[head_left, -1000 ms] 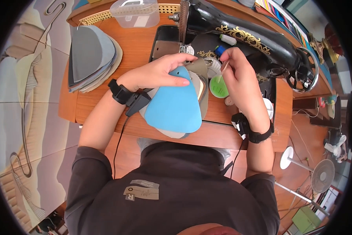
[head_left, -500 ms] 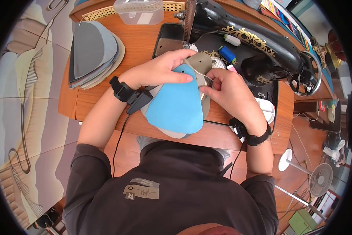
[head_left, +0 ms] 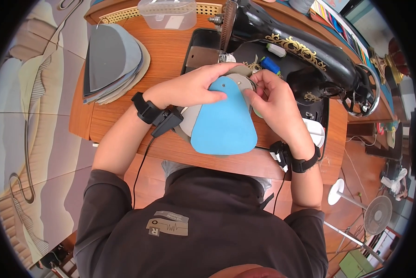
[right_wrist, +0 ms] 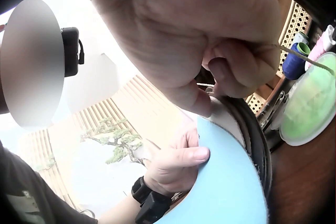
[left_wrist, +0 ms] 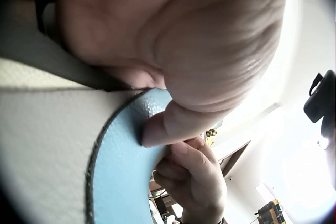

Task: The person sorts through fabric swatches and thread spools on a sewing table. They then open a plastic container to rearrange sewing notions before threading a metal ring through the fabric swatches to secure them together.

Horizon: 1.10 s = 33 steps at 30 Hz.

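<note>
My left hand (head_left: 184, 86) grips a fanned stack of rounded leather swatches by its narrow top, the thumb lying on the light blue swatch (head_left: 224, 125). A punched hole shows near the tip of the blue one. Grey-beige swatches (head_left: 190, 119) stick out behind it; in the left wrist view the blue swatch (left_wrist: 121, 166) has a dark cut edge. My right hand (head_left: 275, 96) is at the stack's upper right edge, fingers curled. From these fingers a thin cord (right_wrist: 302, 55) runs out in the right wrist view; its end at the swatches is hidden by the hand.
A black sewing machine (head_left: 300, 46) stands behind the hands, with a blue thread spool (head_left: 270, 66) on its bed. At the left lies another stack of grey swatches (head_left: 113, 60). A clear plastic box (head_left: 168, 14) is at the back, a round green disc (right_wrist: 310, 100) near the right hand.
The right hand has come down from above the green disc to the stack's upper edge, bringing the cord. The blue swatch has shifted right and slightly up.
</note>
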Tool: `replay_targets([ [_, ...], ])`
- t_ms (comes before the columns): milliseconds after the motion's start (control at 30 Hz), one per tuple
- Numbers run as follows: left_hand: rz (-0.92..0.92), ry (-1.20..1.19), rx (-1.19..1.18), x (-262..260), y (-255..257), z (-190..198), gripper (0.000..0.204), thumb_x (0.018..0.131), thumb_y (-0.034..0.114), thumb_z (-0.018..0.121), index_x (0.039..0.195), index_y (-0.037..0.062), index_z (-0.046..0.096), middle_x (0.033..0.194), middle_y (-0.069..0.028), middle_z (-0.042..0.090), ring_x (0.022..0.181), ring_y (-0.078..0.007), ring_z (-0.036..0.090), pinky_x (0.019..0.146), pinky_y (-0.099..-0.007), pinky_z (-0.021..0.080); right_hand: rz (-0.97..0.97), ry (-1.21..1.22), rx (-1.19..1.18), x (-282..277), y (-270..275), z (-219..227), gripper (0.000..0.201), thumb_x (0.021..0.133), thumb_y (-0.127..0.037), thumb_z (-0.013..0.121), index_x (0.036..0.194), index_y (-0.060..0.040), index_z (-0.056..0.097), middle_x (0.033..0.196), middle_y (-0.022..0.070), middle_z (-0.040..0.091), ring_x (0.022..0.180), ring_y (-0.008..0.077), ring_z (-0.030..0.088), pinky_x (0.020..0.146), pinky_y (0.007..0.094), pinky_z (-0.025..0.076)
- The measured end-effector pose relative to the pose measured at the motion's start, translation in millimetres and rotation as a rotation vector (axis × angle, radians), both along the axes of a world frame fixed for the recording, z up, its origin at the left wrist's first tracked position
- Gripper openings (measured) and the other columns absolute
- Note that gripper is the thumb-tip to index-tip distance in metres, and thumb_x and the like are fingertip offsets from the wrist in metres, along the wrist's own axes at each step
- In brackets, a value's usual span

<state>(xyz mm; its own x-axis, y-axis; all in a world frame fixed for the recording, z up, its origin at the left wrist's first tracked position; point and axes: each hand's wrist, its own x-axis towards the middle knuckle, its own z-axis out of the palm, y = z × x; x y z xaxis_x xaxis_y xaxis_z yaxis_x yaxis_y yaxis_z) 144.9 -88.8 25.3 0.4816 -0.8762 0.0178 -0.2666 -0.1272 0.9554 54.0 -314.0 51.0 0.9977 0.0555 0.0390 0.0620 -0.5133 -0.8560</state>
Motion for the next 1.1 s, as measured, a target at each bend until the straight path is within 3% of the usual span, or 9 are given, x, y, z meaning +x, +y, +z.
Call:
replay_targets([
  [233, 0.057, -0.009, -0.037, -7.1, -5.4, -2.5, 0.071, 0.092, 0.0, 0.066, 0.156, 0.0016, 0.035, 0.148, -0.0114, 0.053, 0.131, -0.0174, 0.053, 0.112, -0.033, 0.041, 0.025, 0.051, -0.079, 0.7, -3.5, 9.2, 0.024, 0.089, -0.011, 0.075, 0.108, 0.0012, 0.068, 0.067, 0.0045, 0.052, 0.061, 0.0147, 0.048, 0.059, 0.0323, 0.045],
  [333, 0.143, -0.18, 0.127, -14.7, -7.7, 9.3, 0.068, 0.092, -0.001, 0.066, 0.155, 0.0043, 0.038, 0.149, -0.01, 0.052, 0.132, -0.0176, 0.053, 0.112, -0.0335, 0.042, 0.035, 0.017, -0.078, -1.7, 0.7, 9.7, 0.021, 0.089, -0.008, 0.074, 0.108, 0.001, 0.068, 0.067, 0.0049, 0.052, 0.061, 0.0148, 0.048, 0.059, 0.0322, 0.045],
  [433, 0.191, -0.171, 0.047, -17.5, -8.8, 9.9, 0.065, 0.093, -0.002, 0.066, 0.153, 0.0061, 0.04, 0.149, -0.0084, 0.05, 0.13, -0.0181, 0.055, 0.11, -0.0338, 0.044, 0.016, -0.014, -0.06, -0.8, 1.2, 6.2, 0.021, 0.088, -0.008, 0.074, 0.105, 0.0017, 0.068, 0.067, 0.0055, 0.052, 0.06, 0.0146, 0.048, 0.059, 0.0319, 0.045],
  [533, 0.186, -0.09, -0.082, -15.1, -8.3, 5.1, 0.058, 0.094, -0.001, 0.066, 0.147, 0.0047, 0.042, 0.144, -0.0077, 0.051, 0.123, -0.0159, 0.057, 0.107, -0.0325, 0.046, -0.005, 0.012, -0.053, -0.4, 0.5, 6.3, 0.021, 0.087, -0.009, 0.074, 0.103, 0.0021, 0.067, 0.068, 0.006, 0.053, 0.061, 0.0141, 0.048, 0.059, 0.0315, 0.045],
  [733, 0.135, -0.053, 0.033, -12.7, -3.7, 5.3, 0.03, 0.093, 0.0, 0.068, 0.121, 0.0009, 0.055, 0.113, -0.0048, 0.058, 0.112, -0.0116, 0.058, 0.099, -0.0292, 0.048, 0.066, 0.013, 0.015, 1.6, -2.4, 0.2, 0.024, 0.088, -0.015, 0.076, 0.101, 0.002, 0.067, 0.066, 0.0025, 0.053, 0.062, 0.0096, 0.049, 0.058, 0.0287, 0.045],
  [833, 0.089, -0.074, 0.056, -9.7, -1.8, 7.3, 0.023, 0.091, -0.001, 0.068, 0.112, 0.0002, 0.057, 0.106, -0.0038, 0.06, 0.106, -0.0118, 0.058, 0.095, -0.0292, 0.048, 0.097, -0.006, 0.12, 3.1, -5.9, 5.2, 0.023, 0.09, -0.018, 0.076, 0.1, 0.0022, 0.069, 0.069, 0.0015, 0.058, 0.063, 0.0085, 0.05, 0.059, 0.0277, 0.045],
  [933, 0.051, -0.134, 0.118, -10.3, -1.1, 13.7, 0.024, 0.089, -0.001, 0.07, 0.109, 0.0007, 0.057, 0.106, -0.0038, 0.06, 0.102, -0.0125, 0.058, 0.093, -0.0294, 0.048, -0.082, -0.069, 0.155, 8.5, -16.3, 4.6, 0.021, 0.093, -0.017, 0.075, 0.099, 0.0022, 0.072, 0.075, 0.0033, 0.064, 0.066, 0.0078, 0.052, 0.06, 0.0269, 0.045],
  [967, 0.058, -0.128, 0.083, -10.3, -1.4, 12.4, 0.024, 0.088, -0.002, 0.07, 0.109, 0.0006, 0.058, 0.107, -0.0039, 0.06, 0.103, -0.013, 0.058, 0.095, -0.0299, 0.048, -0.133, -0.068, 0.008, 8.8, -18.3, 8.2, 0.017, 0.094, -0.015, 0.073, 0.098, 0.0018, 0.075, 0.081, 0.0074, 0.068, 0.069, 0.0103, 0.055, 0.062, 0.0278, 0.047],
  [1100, 0.055, -0.081, -0.014, -9.0, -3.3, 5.9, 0.026, 0.087, -0.006, 0.069, 0.11, 0.0007, 0.059, 0.11, -0.004, 0.061, 0.108, -0.0143, 0.059, 0.101, -0.031, 0.047, -0.179, -0.162, -0.165, 8.9, -20.3, 6.8, 0.017, 0.093, -0.014, 0.073, 0.101, 0.0007, 0.076, 0.087, 0.0117, 0.07, 0.072, 0.0192, 0.063, 0.067, 0.0331, 0.051],
])
